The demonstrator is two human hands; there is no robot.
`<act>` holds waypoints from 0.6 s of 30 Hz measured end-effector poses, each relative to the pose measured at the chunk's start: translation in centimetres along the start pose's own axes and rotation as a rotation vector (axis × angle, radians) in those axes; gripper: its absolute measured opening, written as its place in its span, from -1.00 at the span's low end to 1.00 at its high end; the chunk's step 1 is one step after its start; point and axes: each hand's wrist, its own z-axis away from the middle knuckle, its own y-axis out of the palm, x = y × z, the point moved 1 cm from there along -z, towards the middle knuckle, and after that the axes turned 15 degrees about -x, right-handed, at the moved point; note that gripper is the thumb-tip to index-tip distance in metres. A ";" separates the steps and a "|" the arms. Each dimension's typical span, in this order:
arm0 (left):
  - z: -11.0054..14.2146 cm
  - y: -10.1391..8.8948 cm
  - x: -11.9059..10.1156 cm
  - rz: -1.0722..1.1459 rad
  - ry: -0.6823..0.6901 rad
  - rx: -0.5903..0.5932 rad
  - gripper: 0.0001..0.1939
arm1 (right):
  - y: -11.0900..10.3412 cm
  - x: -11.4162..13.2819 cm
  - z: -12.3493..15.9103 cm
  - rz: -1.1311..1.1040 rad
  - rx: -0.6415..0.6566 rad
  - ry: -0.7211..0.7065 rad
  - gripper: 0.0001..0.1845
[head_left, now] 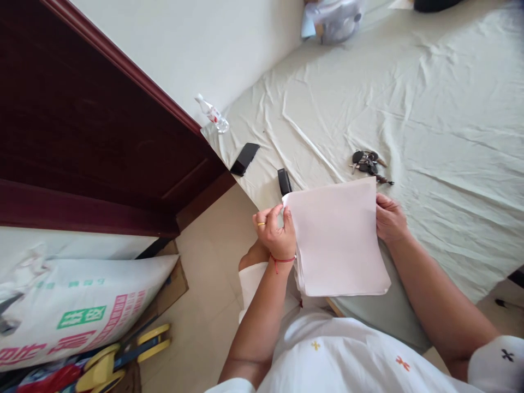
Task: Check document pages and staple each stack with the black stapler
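Note:
A stack of white paper sheets point(338, 240) lies at the near corner of a bed covered with a pale green sheet point(409, 98). My left hand point(276, 229), with a ring and a red wrist string, pinches the stack's upper left corner. My right hand point(388, 218) grips the stack's right edge, fingers curled around it. A black stapler-like object point(284, 181) lies just beyond the paper's top left corner. A bunch of keys point(367, 164) rests on the sheet above the paper's top right corner.
A black phone point(244, 159) and a small plastic bottle point(213, 113) lie near the bed's left edge, by a dark wooden door point(82, 125). A printed sack point(82, 305) and yellow slippers point(123, 355) sit on the floor at left. A bag point(333, 19) lies at the far end.

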 end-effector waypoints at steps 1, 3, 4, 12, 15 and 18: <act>0.1 0.0 0.0 -0.005 -0.008 0.002 -0.79 | 0.0 0.1 0.0 0.000 -0.004 0.004 -0.56; 0.2 -0.1 0.1 -0.010 -0.018 0.009 -0.79 | 0.1 0.2 0.1 -0.002 -0.009 0.009 -0.55; 0.3 -0.1 0.2 -0.008 -0.015 0.012 -0.79 | 0.1 0.3 0.1 -0.002 -0.009 0.011 -0.54; 0.2 0.2 0.4 0.025 -0.035 0.064 -0.77 | 0.3 0.5 0.3 0.011 -0.018 0.005 -0.57; 0.4 0.3 0.5 0.043 -0.071 0.058 -0.78 | 0.4 0.6 0.3 0.012 -0.023 0.000 -0.57; 0.7 0.3 0.7 0.046 -0.127 0.066 -0.73 | 0.3 0.6 0.3 0.014 -0.016 0.001 -0.58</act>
